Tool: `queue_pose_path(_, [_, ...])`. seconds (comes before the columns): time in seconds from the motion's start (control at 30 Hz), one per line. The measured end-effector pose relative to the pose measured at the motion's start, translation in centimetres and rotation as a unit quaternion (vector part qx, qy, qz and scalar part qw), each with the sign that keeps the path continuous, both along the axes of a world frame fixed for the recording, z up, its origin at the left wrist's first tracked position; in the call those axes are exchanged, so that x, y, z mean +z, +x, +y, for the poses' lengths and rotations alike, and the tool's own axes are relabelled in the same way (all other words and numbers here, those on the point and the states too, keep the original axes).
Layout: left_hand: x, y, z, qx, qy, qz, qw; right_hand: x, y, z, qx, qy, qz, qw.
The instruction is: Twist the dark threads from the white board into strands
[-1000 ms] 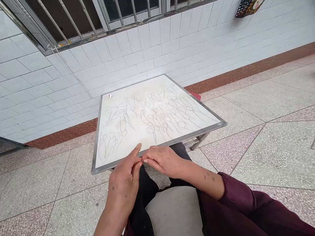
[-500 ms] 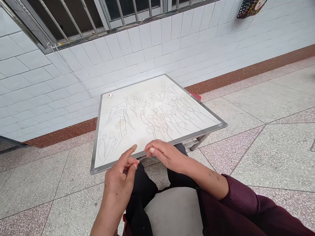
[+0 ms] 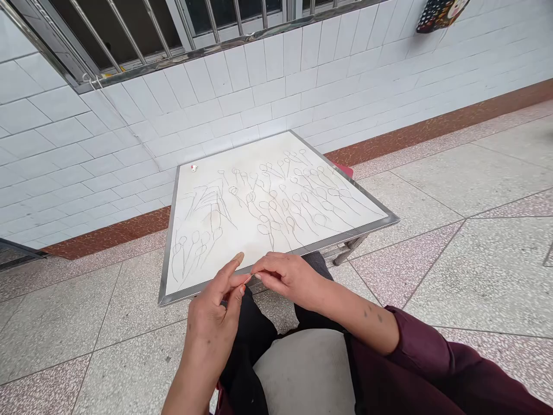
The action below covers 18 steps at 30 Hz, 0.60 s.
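Over the near edge of the table, my left hand (image 3: 213, 317) pinches a thin wire (image 3: 249, 279) between thumb and fingertips. Its index finger points forward, with a tan covering on the tip. A small orange-red spot shows at the pinch. My right hand (image 3: 291, 280) closes its thumb and fingers on the same wire, close beside the left fingertips. Most of the wire is hidden by the fingers. Across the white tabletop (image 3: 246, 153) lie several thin wires with round loops at one end (image 3: 320, 220). Unlooped, bent wires (image 3: 208, 199) lie in a loose bunch at the left.
A metal rim (image 3: 341, 237) edges the table, which stands against a white tiled wall (image 3: 259, 80). A small white-and-red object (image 3: 194, 168) sits near the far left corner. Above is a barred window (image 3: 181, 34). A patterned bag (image 3: 438, 14) hangs at upper right.
My right hand has moved slightly left and down, and its fingertips now meet the wire by the left fingertips. The wire span between the hands has become shorter. Wires on the table look unchanged.
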State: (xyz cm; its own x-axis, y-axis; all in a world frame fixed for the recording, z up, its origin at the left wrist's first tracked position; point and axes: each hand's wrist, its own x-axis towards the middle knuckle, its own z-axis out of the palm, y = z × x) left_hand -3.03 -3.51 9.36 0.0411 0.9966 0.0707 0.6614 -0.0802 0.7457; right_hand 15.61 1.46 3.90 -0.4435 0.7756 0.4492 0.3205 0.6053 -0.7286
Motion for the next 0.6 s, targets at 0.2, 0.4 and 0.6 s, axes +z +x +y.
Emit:
queue_pose_path(0.2, [0.03,0.08,0.1,-0.033,-0.007,0.019,0.999,-0.23,-0.18,-0.24,-0.017,0.004,0.003,1.0])
queue_pose_path(0.4, [0.61,-0.04,0.21,-0.054,-0.019,0.046,0.997,-0.43,-0.37,-0.4,-0.029,-0.031,0.015,0.999])
queue_pose_path(0.6, [0.02,0.3,0.37,-0.075,0.02,0.06,0.995,-0.67,-0.77,-0.77,-0.07,-0.079,0.017,0.994])
